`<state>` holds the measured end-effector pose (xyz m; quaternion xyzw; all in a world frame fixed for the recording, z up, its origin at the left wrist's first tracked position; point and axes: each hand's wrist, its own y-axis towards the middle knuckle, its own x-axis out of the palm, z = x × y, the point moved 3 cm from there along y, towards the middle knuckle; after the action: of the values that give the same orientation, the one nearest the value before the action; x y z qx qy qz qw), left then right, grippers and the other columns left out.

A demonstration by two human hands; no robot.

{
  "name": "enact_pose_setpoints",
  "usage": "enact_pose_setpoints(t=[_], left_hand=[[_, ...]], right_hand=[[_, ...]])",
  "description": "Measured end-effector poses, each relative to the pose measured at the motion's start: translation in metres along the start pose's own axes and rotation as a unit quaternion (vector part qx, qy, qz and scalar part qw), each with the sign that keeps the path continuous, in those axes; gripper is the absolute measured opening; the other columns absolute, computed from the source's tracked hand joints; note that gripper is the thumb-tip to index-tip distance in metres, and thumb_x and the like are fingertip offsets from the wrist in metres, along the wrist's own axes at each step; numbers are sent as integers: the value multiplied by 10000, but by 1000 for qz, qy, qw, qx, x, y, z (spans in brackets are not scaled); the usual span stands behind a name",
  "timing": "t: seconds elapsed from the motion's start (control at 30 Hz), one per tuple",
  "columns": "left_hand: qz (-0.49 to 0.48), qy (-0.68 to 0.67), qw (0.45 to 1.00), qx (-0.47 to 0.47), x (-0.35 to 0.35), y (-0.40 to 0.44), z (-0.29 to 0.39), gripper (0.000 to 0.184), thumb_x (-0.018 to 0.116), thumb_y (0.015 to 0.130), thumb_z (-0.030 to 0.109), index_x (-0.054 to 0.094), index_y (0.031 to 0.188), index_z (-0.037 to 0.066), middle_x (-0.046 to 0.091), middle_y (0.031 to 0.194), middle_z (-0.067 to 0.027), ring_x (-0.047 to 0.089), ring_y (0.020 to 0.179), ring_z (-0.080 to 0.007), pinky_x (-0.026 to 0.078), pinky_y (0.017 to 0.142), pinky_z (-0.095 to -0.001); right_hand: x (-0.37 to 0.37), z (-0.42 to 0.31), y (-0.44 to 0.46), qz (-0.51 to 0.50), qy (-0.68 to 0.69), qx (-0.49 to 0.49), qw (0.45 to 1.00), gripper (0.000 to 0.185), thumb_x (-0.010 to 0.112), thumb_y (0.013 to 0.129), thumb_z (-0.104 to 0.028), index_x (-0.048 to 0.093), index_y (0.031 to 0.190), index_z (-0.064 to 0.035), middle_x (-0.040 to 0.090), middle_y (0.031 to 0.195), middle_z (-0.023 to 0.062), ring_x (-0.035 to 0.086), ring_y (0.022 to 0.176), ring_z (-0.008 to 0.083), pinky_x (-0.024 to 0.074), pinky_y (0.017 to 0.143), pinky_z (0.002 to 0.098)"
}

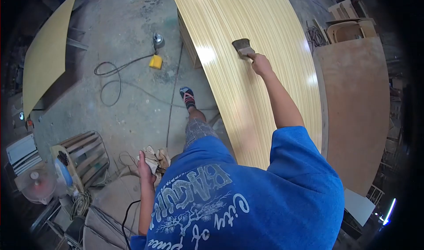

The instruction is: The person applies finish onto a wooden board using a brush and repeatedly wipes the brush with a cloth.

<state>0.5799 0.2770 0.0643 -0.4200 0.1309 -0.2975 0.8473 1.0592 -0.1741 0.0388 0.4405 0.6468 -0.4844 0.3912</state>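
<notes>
My right hand (261,65) is closed round the handle of a wide flat paintbrush (243,47). Its dark bristles rest on a long glossy panel (256,104) with a striped yellow wood grain. Down by my left side, my left hand (145,167) is closed against a crumpled tan cloth (160,158), well apart from the panel. The thumb shows, while the other fingers are mostly hidden behind the cloth.
A yellow foot pedal (155,62) and its looped cable lie on the concrete floor (132,24). Another thin sheet (48,55) stands at the left. A brown board (355,113) lies right of the panel. A slatted wooden piece (86,155) and a fan (37,186) are lower left.
</notes>
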Motion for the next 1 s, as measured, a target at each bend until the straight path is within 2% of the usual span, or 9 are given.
enact_pose_setpoints(t=[0.17, 0.27, 0.47, 0.73, 0.83, 0.93, 1.0], left_hand=[[20, 6, 999, -35, -34, -35, -54, 574, 501, 988, 544, 618, 1192, 21, 674, 1114, -105, 664, 965, -224, 522, 844, -366], [-26, -1, 998, -49, -52, -39, -92, 599, 489, 989, 555, 616, 1199, 8, 675, 1123, -110, 665, 977, -226, 524, 851, -366], [-30, 36, 998, -48, -71, -52, -161, 602, 472, 996, 553, 618, 1194, 4, 676, 1119, -117, 668, 987, -229, 528, 849, -362], [-76, 45, 996, -24, -74, -141, -248, 597, 440, 1010, 554, 617, 1181, 10, 679, 1083, -100, 671, 963, -208, 533, 846, -346], [-97, 47, 994, -23, -90, -178, -282, 610, 484, 989, 559, 582, 1283, 34, 658, 1212, -93, 647, 1069, -219, 503, 926, -354], [-115, 38, 992, -39, -106, -206, -311, 595, 492, 988, 554, 594, 1265, 37, 662, 1201, -90, 648, 1064, -214, 498, 930, -349], [-92, 47, 994, -33, -110, -230, -322, 584, 471, 1001, 550, 614, 1196, 19, 677, 1124, -101, 664, 991, -204, 521, 866, -344]], right_hand=[[17, 32, -101, -18, 16, 23, 999, 478, 518, 841, -19, 674, 1255, -200, 692, 1135, 164, 669, 1017, 347, 536, 883, 444], [29, 56, -148, -24, 13, 28, 999, 486, 527, 840, -22, 669, 1264, -211, 694, 1124, 165, 669, 1010, 347, 537, 879, 443], [52, 92, -243, -50, 12, 37, 998, 484, 538, 842, -29, 663, 1275, -206, 695, 1122, 164, 673, 1007, 340, 533, 887, 437], [93, 164, -391, -60, 39, 43, 997, 486, 523, 837, -13, 663, 1274, -174, 687, 1140, 178, 669, 1012, 350, 527, 887, 440], [105, 187, -449, -75, 39, 55, 995, 484, 517, 838, -11, 664, 1271, -168, 686, 1140, 183, 666, 1019, 353, 525, 889, 444], [120, 213, -506, -80, 36, 57, 995, 483, 516, 838, -12, 665, 1269, -170, 686, 1135, 187, 664, 1017, 359, 524, 885, 450], [131, 230, -539, -78, 29, 60, 995, 484, 519, 836, -12, 667, 1267, -176, 686, 1127, 190, 663, 1010, 363, 525, 878, 454]])
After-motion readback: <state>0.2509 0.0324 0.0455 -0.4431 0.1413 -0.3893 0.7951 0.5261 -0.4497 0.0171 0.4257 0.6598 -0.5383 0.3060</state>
